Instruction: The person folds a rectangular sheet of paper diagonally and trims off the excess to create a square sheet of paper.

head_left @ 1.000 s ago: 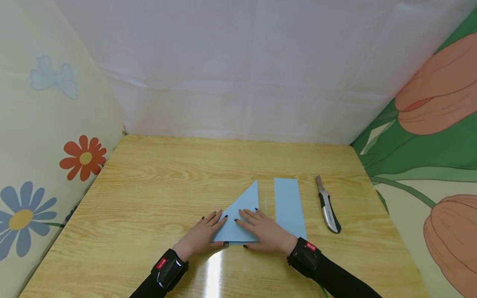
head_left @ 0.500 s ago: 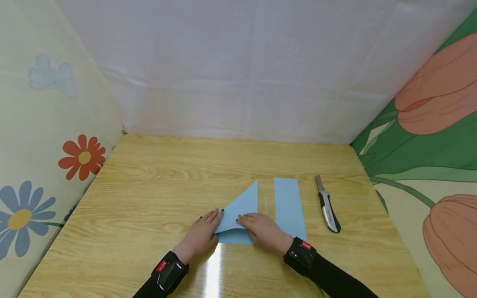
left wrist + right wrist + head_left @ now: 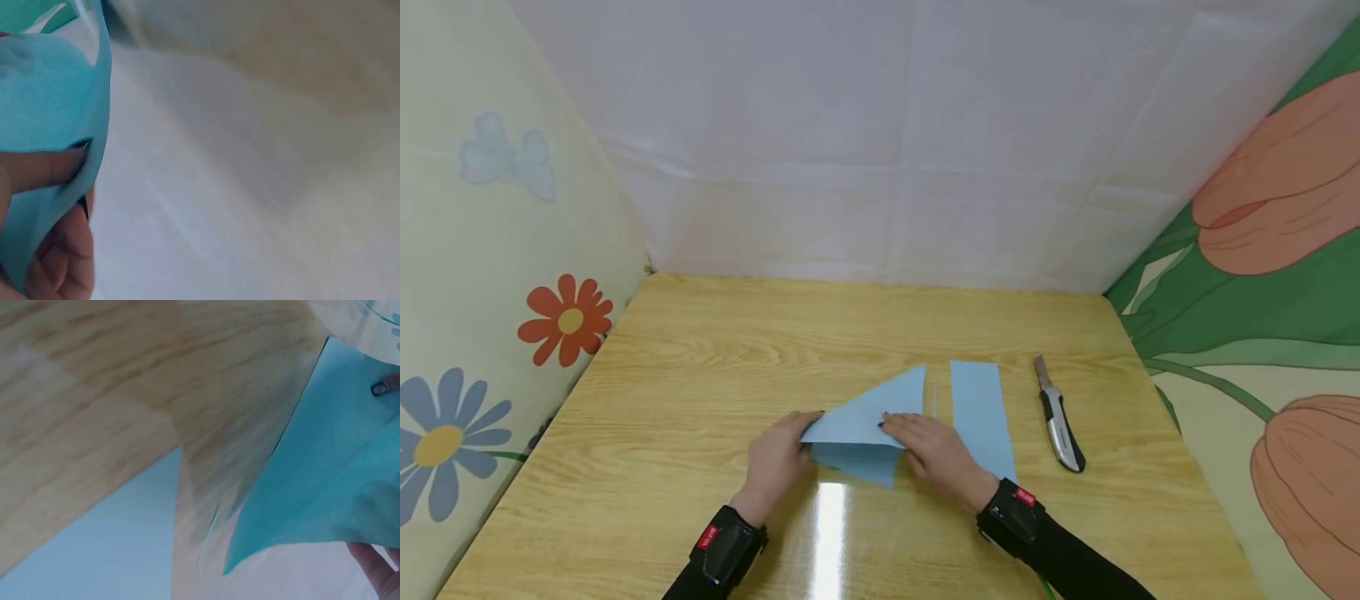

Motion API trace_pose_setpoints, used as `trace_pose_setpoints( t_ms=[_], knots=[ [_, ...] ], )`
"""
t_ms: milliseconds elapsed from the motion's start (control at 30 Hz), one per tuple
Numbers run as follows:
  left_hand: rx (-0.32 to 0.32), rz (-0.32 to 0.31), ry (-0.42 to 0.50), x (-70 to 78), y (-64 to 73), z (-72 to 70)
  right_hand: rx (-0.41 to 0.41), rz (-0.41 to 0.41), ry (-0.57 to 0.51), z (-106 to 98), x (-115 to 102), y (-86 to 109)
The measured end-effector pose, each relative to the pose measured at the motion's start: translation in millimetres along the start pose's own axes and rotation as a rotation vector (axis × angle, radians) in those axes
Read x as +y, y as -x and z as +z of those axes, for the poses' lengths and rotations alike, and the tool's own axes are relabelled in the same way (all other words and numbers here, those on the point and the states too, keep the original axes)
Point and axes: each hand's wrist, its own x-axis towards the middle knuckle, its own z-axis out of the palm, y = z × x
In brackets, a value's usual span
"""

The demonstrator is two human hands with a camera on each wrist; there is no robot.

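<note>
A sheet of light blue paper (image 3: pixel 865 412), folded into a triangle, is between my hands, its near edge gaping so that the lower layer (image 3: pixel 859 460) shows beneath the top flap. My left hand (image 3: pixel 778 454) grips the left corner; in the left wrist view its thumb (image 3: pixel 47 169) presses one face while curled fingers back the other. My right hand (image 3: pixel 936 450) holds the right side, fingertips on top and thumb hidden under the flap. The right wrist view catches the bowed paper (image 3: pixel 319 469) with fingers at its edges.
Right of the folded paper lies a blue paper strip (image 3: pixel 981 408), with a thin pale sliver (image 3: pixel 935 398) between them. Farther right rests a utility knife (image 3: pixel 1060 421), its blade out and pointing away. The wooden table (image 3: pixel 737 333) meets a white cloth backdrop (image 3: pixel 880 167).
The top flap has come up from the lower layer, and the paper's left side has lifted and turned. My left hand has moved left and curled round the corner; the right fingers have bent in.
</note>
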Motion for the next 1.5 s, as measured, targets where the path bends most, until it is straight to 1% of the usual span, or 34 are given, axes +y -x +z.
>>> trace_pose_setpoints(
  t_ms=[67, 133, 200, 267, 300, 333, 367, 433, 467, 533, 633, 800, 867, 900, 967, 1067, 1133, 1167, 1233, 1267, 1333, 1400, 1500],
  knots=[
    [0.110, 0.046, -0.007, -0.2, -3.4, -3.2, 0.061, -0.025, 0.009, -2, 1, -1.6],
    [0.222, 0.106, -0.007, 0.1, -6.3, -6.8, 0.113, -0.052, 0.011, -3, 2, -2.9],
    [0.318, 0.166, 0.006, 0.3, -8.5, -9.5, 0.147, -0.082, 0.014, -4, 4, -3.1],
    [0.393, 0.231, 0.022, 0.8, -9.6, -11.5, 0.156, -0.099, 0.010, -5, 6, -1.5],
    [0.420, 0.265, 0.032, 1.0, -9.7, -11.9, 0.155, -0.105, 0.007, -6, 8, 0.1],
    [0.438, 0.299, 0.034, 1.0, -9.5, -11.6, 0.149, -0.106, 0.008, -6, 10, 2.2],
    [0.442, 0.328, 0.033, 0.9, -8.7, -10.9, 0.140, -0.107, 0.014, -7, 11, 4.8],
    [0.412, 0.380, 0.019, 0.6, -6.0, -8.3, 0.114, -0.101, 0.025, -7, 14, 11.3],
    [0.381, 0.398, 0.005, 0.2, -4.1, -6.6, 0.099, -0.100, 0.033, -8, 16, 14.6],
    [0.285, 0.419, -0.024, -0.2, 1.1, -3.4, 0.061, -0.098, 0.054, -8, 18, 21.9],
    [0.109, 0.409, -0.066, 0.1, 7.3, 0.2, 0.000, -0.088, 0.066, -9, 20, 32.0],
    [-0.226, 0.370, -0.128, 2.7, 12.9, -0.1, -0.115, -0.051, 0.050, -8, 21, 43.6],
    [-0.338, 0.351, -0.124, 3.7, 17.2, -1.9, -0.189, -0.020, 0.041, -8, 20, 45.3],
    [-0.389, 0.337, -0.110, 4.2, 19.5, -3.3, -0.231, 0.000, 0.035, -9, 19, 45.4],
    [-0.464, 0.301, -0.061, 4.5, 23.6, -6.2, -0.308, 0.036, 0.039, -9, 17, 45.6],
    [-0.555, 0.205, 0.039, 4.1, 28.2, -12.4, -0.391, 0.079, 0.027, -10, 13, 45.4],
    [-0.589, 0.130, 0.088, 4.4, 29.7, -16.1, -0.414, 0.091, 0.019, -10, 12, 45.5],
    [-0.602, 0.098, 0.095, 4.4, 30.5, -17.2, -0.421, 0.093, 0.016, -10, 11, 45.4],
    [-0.602, 0.056, 0.090, 3.5, 32.3, -16.6, -0.426, 0.092, 0.012, -10, 10, 45.0],
    [-0.601, 0.045, 0.073, 3.0, 33.2, -15.8, -0.427, 0.091, 0.008, -10, 9, 44.9],
    [-0.582, 0.044, 0.030, 0.1, 35.0, -12.6, -0.431, 0.086, -0.001, -11, 8, 44.4],
    [-0.537, 0.057, -0.014, -5.1, 36.1, -8.0, -0.439, 0.086, -0.005, -10, 9, 43.9],
    [-0.459, 0.059, -0.034, -11.9, 36.5, -4.7, -0.455, 0.099, -0.020, -11, 9, 41.9]
  ],
)
